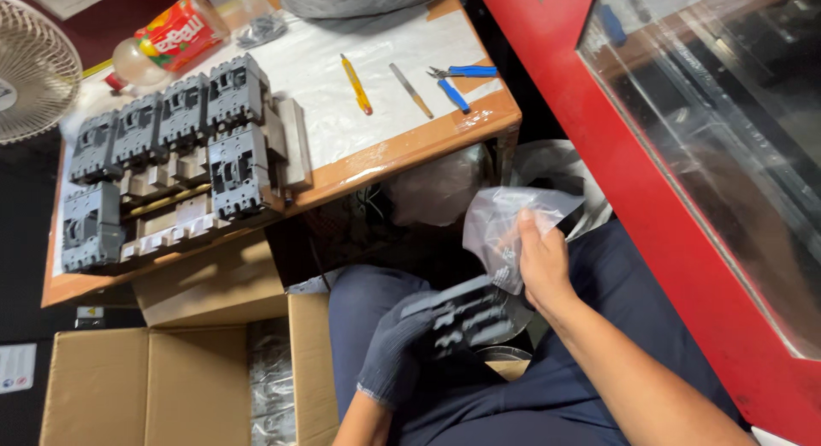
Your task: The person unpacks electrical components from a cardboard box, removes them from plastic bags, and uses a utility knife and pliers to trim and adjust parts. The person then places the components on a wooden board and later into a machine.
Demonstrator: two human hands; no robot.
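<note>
Peeling a crinkly clear plastic bag (505, 228) off a dark grey boxy breaker unit (466, 313) over the lap; bare right hand (540, 262) fingers pinch the bag, gloved left hand (398, 348) grips the unit; seven grey unwrapped units (184, 112) already on the wooden surface (410, 151), more wrapped ones in the cardboard box (171, 382).

Dark-gloved left hand (395, 348), clear bag (505, 224) (greyish), black part (466, 313).

Bright light falls on the table (410, 142), with glare on its white plastic sheet (342, 65). Under the table it is dim and shadowed. The glass panel (727, 129) shows reflections. The hands look slightly motion-blurred.
</note>
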